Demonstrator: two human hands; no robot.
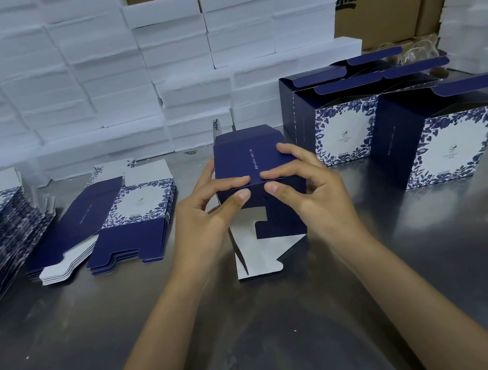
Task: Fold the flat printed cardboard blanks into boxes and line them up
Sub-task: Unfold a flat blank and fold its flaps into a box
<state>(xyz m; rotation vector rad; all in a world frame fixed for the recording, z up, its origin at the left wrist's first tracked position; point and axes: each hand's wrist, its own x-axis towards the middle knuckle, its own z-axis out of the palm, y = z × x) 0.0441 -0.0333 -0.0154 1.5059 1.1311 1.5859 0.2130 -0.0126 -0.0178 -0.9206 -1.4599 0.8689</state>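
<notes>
Half-folded navy box (250, 164) stands on the steel table (293, 323), dead centre between both hands, bottom flaps toward the person. Left hand (208, 210) and right hand (305, 187) grip it equally, thumbs pinching one edge; finished boxes (443, 136) wait at right.

The light is soft and even, a bit cool and blue. The shiny metal tabletop (443, 247) shows pale, smeary bright patches and dark shadows under the arms. The middle looks sharp. Near the edges straight lines bend, and the white foam blocks (40, 90) at the back look a little washed out.
</notes>
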